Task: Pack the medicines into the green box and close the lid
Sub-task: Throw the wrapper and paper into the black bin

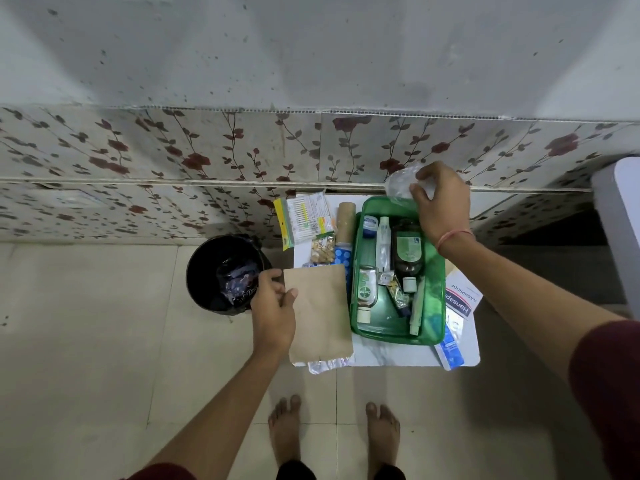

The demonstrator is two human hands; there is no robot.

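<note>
Green box (437, 327) open, holding bottles (407, 249); left hand (272, 308) gripping paper bag (317, 311).

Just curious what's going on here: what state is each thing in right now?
Green box: open, partly filled.
Brown paper bag: flat, pinched by left hand.
Clear plastic bag: crumpled in right hand, above the box.
Black bin: open, lined.
Dettol bottle: lying down.

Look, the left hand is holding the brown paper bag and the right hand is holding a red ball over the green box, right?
Not quite. In the head view the right hand holds a crumpled clear plastic bag, not a red ball, over the green box. The left hand does hold the brown paper bag.
</note>
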